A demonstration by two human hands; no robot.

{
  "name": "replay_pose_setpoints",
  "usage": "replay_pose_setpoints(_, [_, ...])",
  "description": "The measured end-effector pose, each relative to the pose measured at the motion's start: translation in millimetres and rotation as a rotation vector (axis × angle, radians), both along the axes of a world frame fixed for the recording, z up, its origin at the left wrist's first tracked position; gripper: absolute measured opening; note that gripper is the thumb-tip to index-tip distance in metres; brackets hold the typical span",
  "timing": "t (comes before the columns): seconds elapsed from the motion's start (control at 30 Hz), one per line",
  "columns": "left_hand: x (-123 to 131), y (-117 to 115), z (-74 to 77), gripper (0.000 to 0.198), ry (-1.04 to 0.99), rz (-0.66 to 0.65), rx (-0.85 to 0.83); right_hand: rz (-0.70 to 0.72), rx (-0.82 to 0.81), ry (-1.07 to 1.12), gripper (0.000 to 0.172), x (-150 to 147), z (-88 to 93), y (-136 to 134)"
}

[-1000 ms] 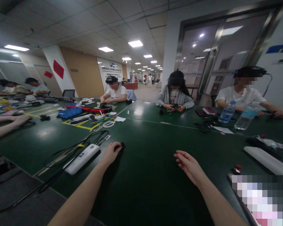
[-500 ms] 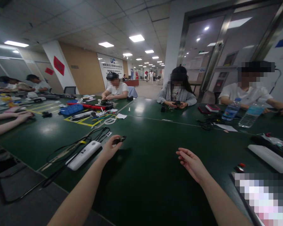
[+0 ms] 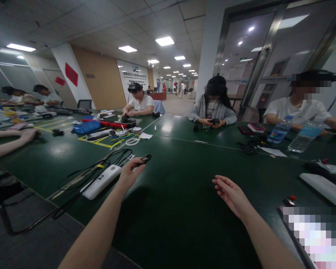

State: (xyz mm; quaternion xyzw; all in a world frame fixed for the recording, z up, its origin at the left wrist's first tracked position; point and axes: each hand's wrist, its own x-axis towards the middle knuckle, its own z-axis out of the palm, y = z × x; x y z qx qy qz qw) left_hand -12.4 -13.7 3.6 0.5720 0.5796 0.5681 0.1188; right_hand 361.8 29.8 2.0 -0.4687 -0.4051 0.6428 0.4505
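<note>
My left hand (image 3: 128,174) is raised over the table, just beyond a white power strip (image 3: 103,181) marked "2". Its thumb and fingers are closed around a small dark object (image 3: 146,159), too small to identify. On the other side, my right hand (image 3: 232,195) hovers above the green tabletop (image 3: 179,186) with nothing visible in it. The fingers of that hand are loosely stretched out and a little bent, pointing left. A wide gap separates the two hands.
Black cables (image 3: 112,158) run by the power strip. Farther left sit a blue basket (image 3: 86,127) and a coil of white cable (image 3: 132,142). Two water bottles (image 3: 280,130) stand at the right, near a blurred-out screen (image 3: 313,235). Several people sit around the table.
My left hand has lifted slightly, and the dark object in it is tilted more upward. My right hand has hardly moved. The whole view has shifted a little.
</note>
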Motion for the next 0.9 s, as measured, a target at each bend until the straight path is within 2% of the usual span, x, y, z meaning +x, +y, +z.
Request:
replay_pose_setpoints(0.2, [-2.9,2.1,-3.1,0.024,0.019,0.002,0.016,0.002,-0.009,0.009,0.023,0.8,-1.9,1.6])
replay_pose_setpoints(0.4, [1.3,-1.1,1.5,0.032,0.012,0.022,0.034,0.004,-0.015,0.032,0.021,-1.0,0.5,0.1])
replay_pose_setpoints(0.6, [1.7,-3.6,3.4,0.030,0.008,0.045,0.037,-0.018,-0.009,0.005,0.021,-1.8,4.2,-2.0])
replay_pose_setpoints(0.9, [-0.9,-3.0,3.8,0.029,0.035,0.048,0.112,0.000,0.004,0.034,0.023,-0.4,-3.7,1.6])
